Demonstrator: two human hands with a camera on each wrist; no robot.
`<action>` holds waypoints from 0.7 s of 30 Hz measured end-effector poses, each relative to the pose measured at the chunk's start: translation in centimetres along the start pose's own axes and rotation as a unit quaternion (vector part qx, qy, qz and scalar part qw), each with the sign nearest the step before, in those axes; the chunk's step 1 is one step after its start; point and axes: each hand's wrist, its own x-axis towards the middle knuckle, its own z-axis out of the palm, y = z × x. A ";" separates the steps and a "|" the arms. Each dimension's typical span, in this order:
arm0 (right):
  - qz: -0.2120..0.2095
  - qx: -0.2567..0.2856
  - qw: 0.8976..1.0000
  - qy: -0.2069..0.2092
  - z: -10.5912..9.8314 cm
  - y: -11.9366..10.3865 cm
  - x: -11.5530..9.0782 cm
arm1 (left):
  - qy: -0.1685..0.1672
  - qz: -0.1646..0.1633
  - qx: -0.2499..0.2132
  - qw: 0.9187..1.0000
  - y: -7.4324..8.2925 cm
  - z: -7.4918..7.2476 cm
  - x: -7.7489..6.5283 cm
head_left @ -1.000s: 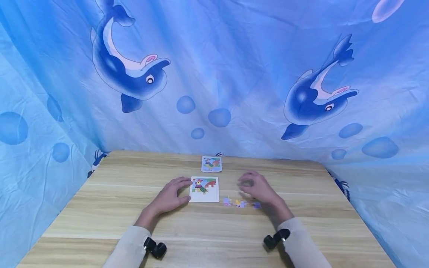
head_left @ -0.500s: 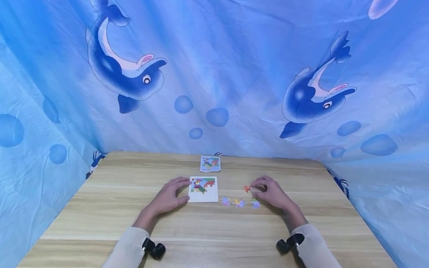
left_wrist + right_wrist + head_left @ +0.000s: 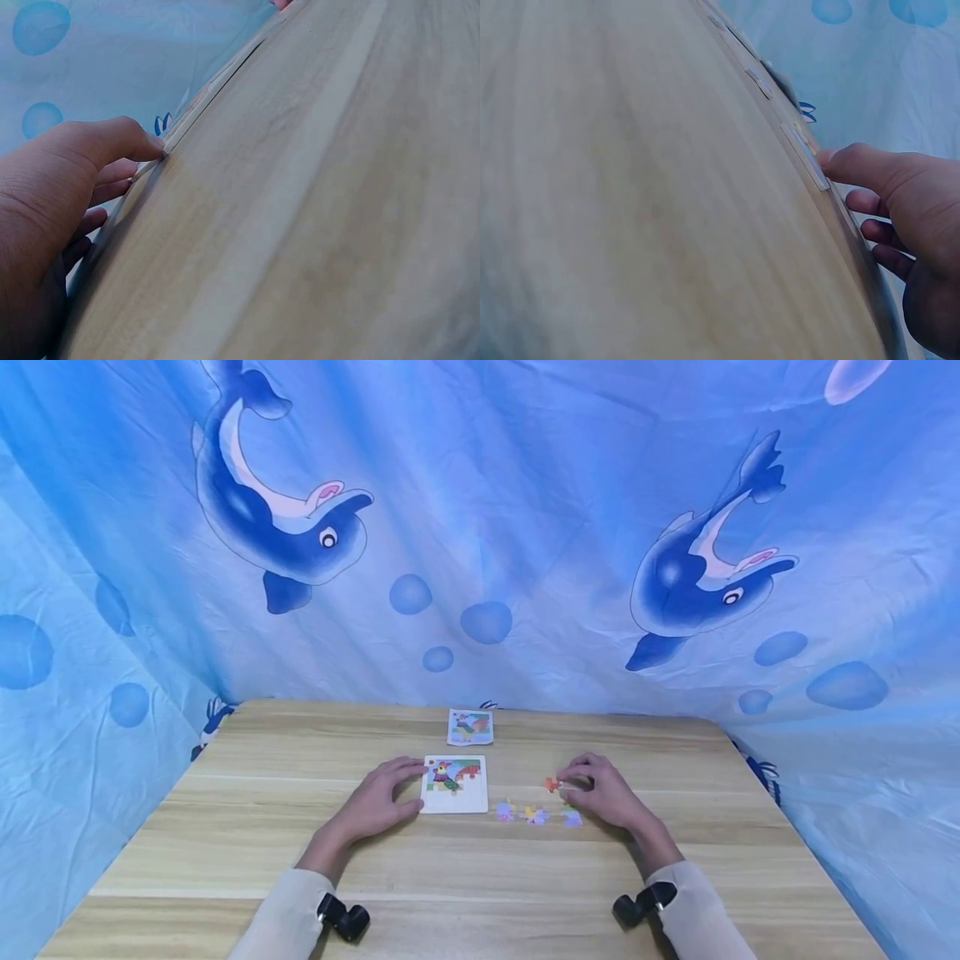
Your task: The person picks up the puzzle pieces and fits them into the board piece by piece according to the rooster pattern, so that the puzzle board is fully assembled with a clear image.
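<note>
In the head view a square white puzzle board (image 3: pixel 467 802) lies flat, its upper part filled with pieces showing a rooster. My left hand (image 3: pixel 382 797) is at the board's left side, fingertips and thumb touching that edge. In the left wrist view the thumb meets the board's near corner. To the right, my right hand (image 3: pixel 611 793) has thumb and index finger at an orange-red puzzle piece (image 3: pixel 551 785), a fingertip at each side of its right end. Loose puzzle pieces in purple and yellow (image 3: pixel 534 815) lie in a row just in front. A purple-green piece (image 3: pixel 572 816) is below the right thumb.
Behind the board lies a picture card (image 3: pixel 470 727) with the same rooster. Everything rests on a wooden table (image 3: pixel 450 885). A blue dolphin-print curtain (image 3: pixel 525 527) hangs along the far side and both ends of the table.
My right hand has drawn back to the right, and the orange-red piece, hidden before, now shows at its fingertips. The left hand stays at the board; the head view has shifted slightly.
</note>
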 end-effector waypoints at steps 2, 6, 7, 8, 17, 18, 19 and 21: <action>-0.004 -0.003 1.000 0.002 0.0 0.0 0.0 | -0.001 -0.001 -0.002 1.000 0.0 0.0 0.0; -0.005 -0.010 1.000 0.005 0.1 0.2 0.0 | -0.003 -0.002 0.000 1.000 -0.1 0.0 0.0; -0.005 -0.009 1.000 0.006 0.1 0.2 0.0 | -0.003 -0.002 0.001 1.000 -0.1 0.0 0.0; -0.004 -0.011 1.000 0.008 0.1 0.3 0.1 | -0.003 -0.001 0.003 1.000 -0.1 0.0 0.0; -0.017 0.018 1.000 0.015 0.5 -1.1 1.3 | 0.003 -0.001 0.001 1.000 -0.2 -0.2 0.0; -0.026 0.020 0.999 0.014 0.7 -1.5 1.6 | 0.005 0.002 0.004 1.000 -0.2 -0.2 0.0; -0.033 0.022 0.999 0.011 0.8 -1.9 1.8 | 0.004 0.001 0.004 1.000 -0.2 -0.2 0.0; -0.043 0.027 0.999 0.006 1.1 -2.7 2.4 | 0.003 0.000 0.006 1.000 -0.2 -0.2 0.0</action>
